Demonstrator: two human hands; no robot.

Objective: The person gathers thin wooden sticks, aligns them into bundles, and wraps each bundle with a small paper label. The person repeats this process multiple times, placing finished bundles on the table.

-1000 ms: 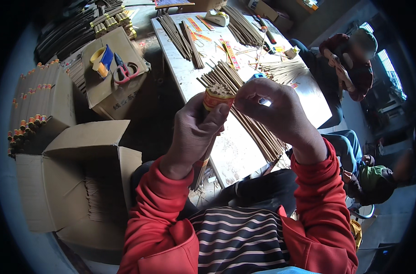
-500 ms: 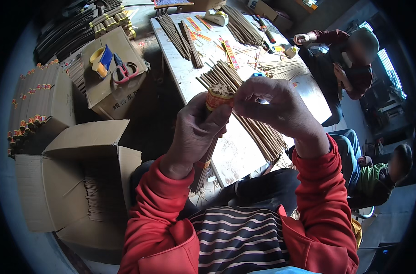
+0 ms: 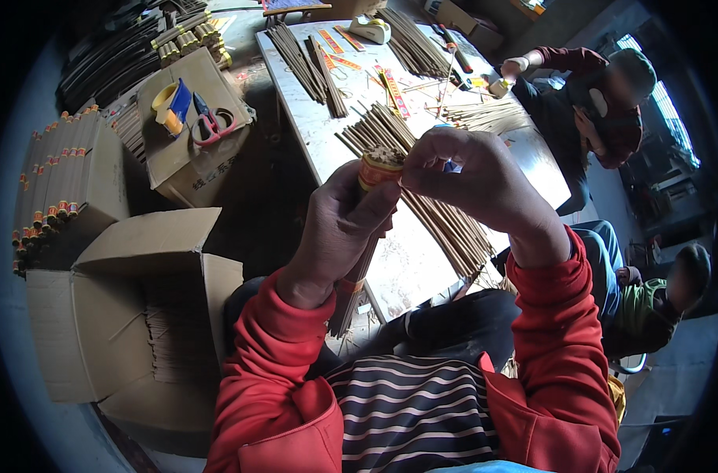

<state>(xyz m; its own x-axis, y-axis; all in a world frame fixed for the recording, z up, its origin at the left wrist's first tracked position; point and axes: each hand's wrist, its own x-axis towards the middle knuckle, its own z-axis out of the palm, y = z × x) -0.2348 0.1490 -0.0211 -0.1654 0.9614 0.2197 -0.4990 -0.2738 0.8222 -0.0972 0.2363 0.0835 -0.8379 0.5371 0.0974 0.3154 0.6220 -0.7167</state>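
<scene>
Item: stick bundle (image 3: 372,229), upright over desk (image 3: 311,134) edge, centre frame | left hand (image 3: 339,229) grip wrapped shut around it | right hand (image 3: 477,181) grip pinching its top at 1 o'clock | advice: keep bundle steady, ends level | loose sticks (image 3: 438,213) at 3 o'clock.

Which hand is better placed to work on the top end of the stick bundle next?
Right. The right hand has its fingers pinched at the top of the stick bundle, while the left hand is wrapped around it, holding it upright.

One pair of scissors (image 3: 210,124), two open cardboard boxes (image 3: 114,315), one tape roll (image 3: 166,98), two other people (image 3: 603,94).
</scene>
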